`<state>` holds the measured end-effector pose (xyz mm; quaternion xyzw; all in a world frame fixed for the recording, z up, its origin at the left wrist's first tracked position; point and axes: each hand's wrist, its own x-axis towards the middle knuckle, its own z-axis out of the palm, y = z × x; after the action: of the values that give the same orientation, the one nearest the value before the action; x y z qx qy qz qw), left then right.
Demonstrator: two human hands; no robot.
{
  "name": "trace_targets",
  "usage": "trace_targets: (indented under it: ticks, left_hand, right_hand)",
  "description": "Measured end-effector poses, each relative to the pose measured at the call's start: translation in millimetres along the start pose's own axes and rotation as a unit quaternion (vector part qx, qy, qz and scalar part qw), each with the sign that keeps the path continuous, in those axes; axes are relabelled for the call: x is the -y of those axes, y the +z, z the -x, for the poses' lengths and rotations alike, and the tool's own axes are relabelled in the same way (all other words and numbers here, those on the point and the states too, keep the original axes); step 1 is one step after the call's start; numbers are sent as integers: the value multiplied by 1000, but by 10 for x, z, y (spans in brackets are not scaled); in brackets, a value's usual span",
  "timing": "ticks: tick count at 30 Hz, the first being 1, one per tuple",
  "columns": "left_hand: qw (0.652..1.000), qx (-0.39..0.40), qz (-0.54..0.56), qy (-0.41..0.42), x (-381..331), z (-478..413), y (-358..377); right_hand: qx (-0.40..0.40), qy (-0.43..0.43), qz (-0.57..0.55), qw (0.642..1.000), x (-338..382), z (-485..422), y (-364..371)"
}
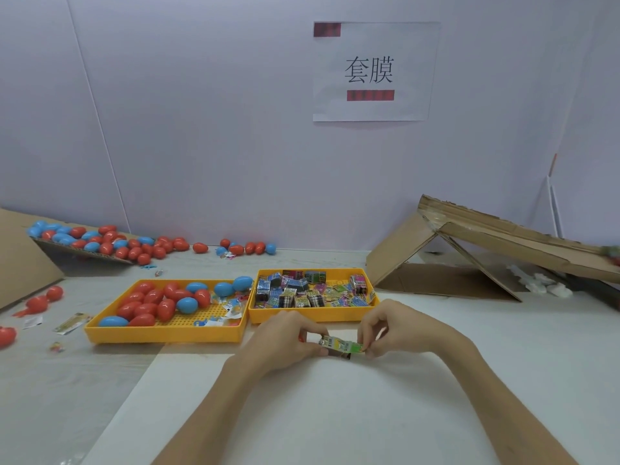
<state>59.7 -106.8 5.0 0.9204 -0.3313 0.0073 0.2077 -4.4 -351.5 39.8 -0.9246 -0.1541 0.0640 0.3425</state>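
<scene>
A small green printed sleeve [340, 345] is held flat just above the white sheet [335, 414] in front of me. My left hand [288, 340] pinches its left end, and a bit of red shows under those fingers. My right hand [385, 330] pinches its right end with curled fingers. Behind the hands stand two yellow trays. The left tray [161, 333] holds several red and blue plastic eggs [157, 302] and small packets. The right tray [315, 317] is full of colourful printed sleeves [312, 292].
More red and blue eggs [110, 243] lie on a cardboard ramp at the back left and along the wall. A folded cardboard ramp [486, 250] stands at the back right. Loose eggs and wrappers [72, 322] lie on the left of the table.
</scene>
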Motion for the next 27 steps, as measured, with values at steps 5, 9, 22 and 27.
trace_targets:
  ticks: [5,9,22,27]
  left_hand:
    - [1000,1,3,-16,6,25,-8]
    - [996,10,84,-37,43,69,-48]
    - [865,10,493,-94,-221,89,-118]
    - [859,-27,502,-102,-213,80,-103]
  right_hand:
    - [-23,29,-43,998,-74,93,-165]
    - [-107,14,-136,985,-68,67,-142]
    - [-377,-218,-48,899,224,-122,372]
    - [-345,-224,-27,911,276,-107,404]
